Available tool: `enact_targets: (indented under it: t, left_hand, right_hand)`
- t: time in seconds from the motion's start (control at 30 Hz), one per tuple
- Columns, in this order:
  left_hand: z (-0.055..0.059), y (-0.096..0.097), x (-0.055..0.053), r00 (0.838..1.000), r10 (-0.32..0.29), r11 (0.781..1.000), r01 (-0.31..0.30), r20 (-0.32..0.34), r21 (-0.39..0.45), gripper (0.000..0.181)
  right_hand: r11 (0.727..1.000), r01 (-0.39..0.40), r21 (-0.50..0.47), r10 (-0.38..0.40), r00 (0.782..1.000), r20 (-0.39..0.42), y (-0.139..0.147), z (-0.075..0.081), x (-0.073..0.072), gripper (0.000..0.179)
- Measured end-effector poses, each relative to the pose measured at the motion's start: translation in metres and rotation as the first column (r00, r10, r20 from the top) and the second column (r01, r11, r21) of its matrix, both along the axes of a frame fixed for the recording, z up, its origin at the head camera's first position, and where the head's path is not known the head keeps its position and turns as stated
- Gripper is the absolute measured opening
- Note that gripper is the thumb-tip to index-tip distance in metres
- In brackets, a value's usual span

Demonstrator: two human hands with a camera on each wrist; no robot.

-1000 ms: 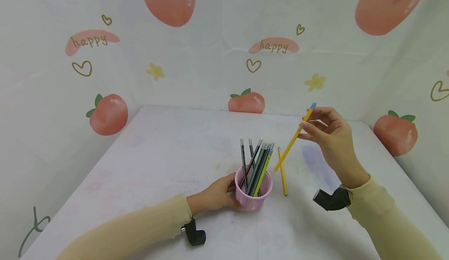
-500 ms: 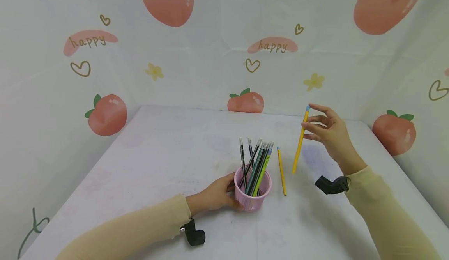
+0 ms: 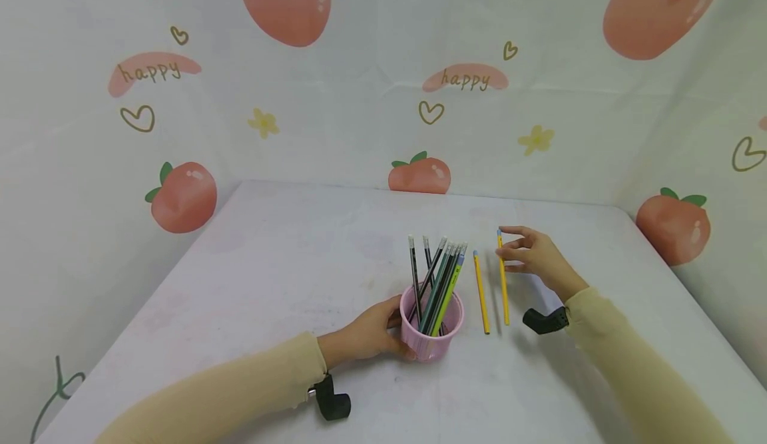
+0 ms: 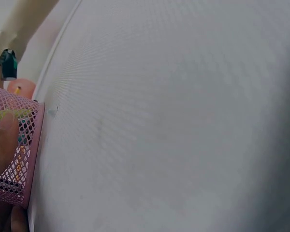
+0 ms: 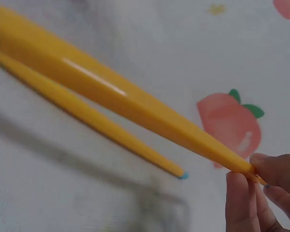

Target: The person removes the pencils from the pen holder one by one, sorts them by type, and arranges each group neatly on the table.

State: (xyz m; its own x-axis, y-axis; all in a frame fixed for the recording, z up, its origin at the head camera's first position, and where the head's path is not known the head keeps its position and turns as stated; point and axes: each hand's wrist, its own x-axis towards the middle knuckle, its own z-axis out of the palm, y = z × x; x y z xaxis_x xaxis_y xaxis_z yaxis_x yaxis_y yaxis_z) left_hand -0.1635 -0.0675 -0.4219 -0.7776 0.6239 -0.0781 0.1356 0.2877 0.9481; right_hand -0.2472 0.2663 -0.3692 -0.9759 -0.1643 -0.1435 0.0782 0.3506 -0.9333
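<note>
Fingers and thumb of the left hand [image 3: 368,331] curl round a pink, round cup of open mesh [image 3: 431,347], gripping it from its left side as it stands upright on the white cloth-like tabletop [image 3: 287,264]. In the cup, slim black pencils with pale eraser ends [image 3: 415,271] lean at various angles, along with a dark green pencil and a lime-green pencil with a blue end [image 3: 449,293], which slants against the right rim.

Right of the cup, the right hand [image 3: 539,257] pinches a long yellow pencil with a blue end [image 3: 503,291] near its top; whether the lower tip touches the table cannot be told. Between that pencil and the cup, a second yellow, blue-ended pencil [image 3: 482,294] lies on the tabletop, apart from both.

Beige sleeves [image 3: 240,387] cover the arms, and a black device [image 3: 332,401] sits at each wrist. Behind hangs a white backdrop [image 3: 347,111] printed with red fruits, hearts, yellow flowers and the word "happy".
</note>
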Motion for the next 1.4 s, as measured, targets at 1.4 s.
enact_targets:
  t: [1.4]
  left_hand:
    - [0.003,0.0,0.002,1.0,-0.004,1.0,0.004,0.013,0.028,0.092]
  right_hand:
    - [0.952,-0.057,0.302,0.005,0.985,0.172,-0.023,-0.028,-0.016,0.065]
